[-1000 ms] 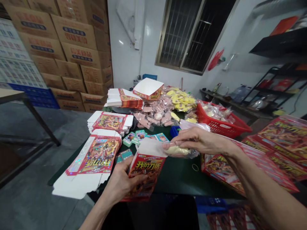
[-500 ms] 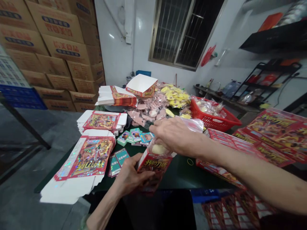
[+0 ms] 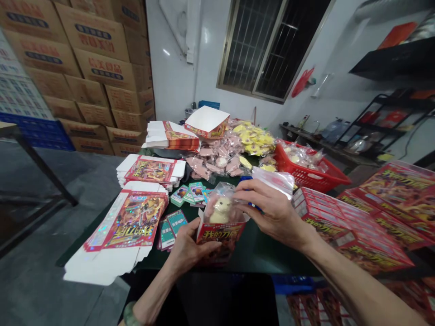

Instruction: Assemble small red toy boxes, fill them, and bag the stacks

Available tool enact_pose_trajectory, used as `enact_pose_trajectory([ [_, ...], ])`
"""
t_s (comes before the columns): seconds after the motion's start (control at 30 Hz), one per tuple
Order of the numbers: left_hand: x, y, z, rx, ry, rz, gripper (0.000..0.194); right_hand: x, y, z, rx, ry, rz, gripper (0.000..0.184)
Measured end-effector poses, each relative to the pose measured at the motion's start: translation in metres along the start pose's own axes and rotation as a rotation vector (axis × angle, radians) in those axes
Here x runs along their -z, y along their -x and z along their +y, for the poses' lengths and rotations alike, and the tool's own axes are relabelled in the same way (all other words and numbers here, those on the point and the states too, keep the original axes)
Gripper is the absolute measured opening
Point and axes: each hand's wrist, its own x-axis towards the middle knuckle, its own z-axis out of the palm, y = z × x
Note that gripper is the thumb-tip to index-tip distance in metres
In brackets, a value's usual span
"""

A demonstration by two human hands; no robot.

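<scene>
My left hand (image 3: 190, 246) is wrapped round an upright red printed box (image 3: 220, 233) with its top open. From the box top sticks out a clear plastic bag (image 3: 217, 192) holding a pale yellow figure-shaped toy (image 3: 221, 209) with something pinkish beside it. The fingers of my right hand (image 3: 268, 206) are closed at the bag's right edge; their tips are partly hidden. A blue thing (image 3: 250, 184) shows behind that hand, too covered to name. Left of the box lie teal printed cards (image 3: 173, 226) and more picture cards (image 3: 188, 192).
Flattened printed boxes (image 3: 136, 217) are stacked at left. Bagged pink pieces (image 3: 204, 165) and yellow pieces (image 3: 254, 138) heap at the back, near a red basket (image 3: 312, 174). Finished-looking red boxes (image 3: 340, 217) stand at right. Clear plastic bags (image 3: 275, 179) lie behind my right hand.
My right hand has moved right, off the top of the box to its side, uncovering the bagged toy. My left hand still holds the box. The view has shifted slightly left.
</scene>
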Motion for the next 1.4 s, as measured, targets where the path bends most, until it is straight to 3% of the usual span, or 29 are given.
enact_pose_trajectory([
  [0.2,-0.002,-0.001,-0.003,0.027,0.034,-0.007,0.032,0.001,0.008,0.007,0.092,-0.037,-0.167,0.031],
  [0.43,-0.004,-0.003,-0.001,0.000,0.079,-0.021,0.041,-0.007,0.019,-0.014,-0.160,-0.041,-0.316,0.025],
  [0.57,-0.004,-0.001,0.004,-0.001,0.036,-0.050,0.033,-0.021,0.024,-0.024,-0.196,-0.064,-0.384,0.033],
  [0.67,-0.005,0.001,0.004,0.008,-0.006,-0.078,0.028,-0.036,0.028,-0.028,-0.198,-0.080,-0.439,0.017],
  [0.73,-0.005,0.004,0.002,0.008,-0.024,-0.064,0.027,-0.043,0.032,-0.033,-0.169,-0.104,-0.327,0.013],
  [0.83,-0.002,0.018,-0.001,-0.015,-0.072,0.052,0.027,-0.041,0.041,-0.043,-0.143,-0.170,0.046,0.026],
  [0.93,0.005,0.040,-0.001,-0.152,-0.233,0.134,0.022,-0.036,0.053,-0.039,-0.334,-0.186,0.420,0.030],
  [1.0,0.008,0.051,0.001,-0.319,-0.294,0.088,0.025,-0.044,0.060,-0.019,-0.492,-0.181,0.520,0.019],
  [1.1,0.008,0.056,0.002,-0.460,-0.283,0.003,0.033,-0.075,0.069,0.029,-0.595,-0.169,0.355,0.011],
  [1.2,0.004,0.049,-0.001,-0.359,-0.321,0.000,0.026,-0.113,0.069,0.070,-0.607,-0.101,0.156,0.018],
  [1.33,0.002,0.045,-0.008,-0.356,-0.314,-0.002,0.028,-0.145,0.045,0.080,-0.651,-0.020,0.102,0.030],
  [1.4,0.003,0.046,-0.010,-0.403,-0.282,-0.008,0.031,-0.156,0.027,0.073,-0.716,0.137,-0.007,0.041],
])
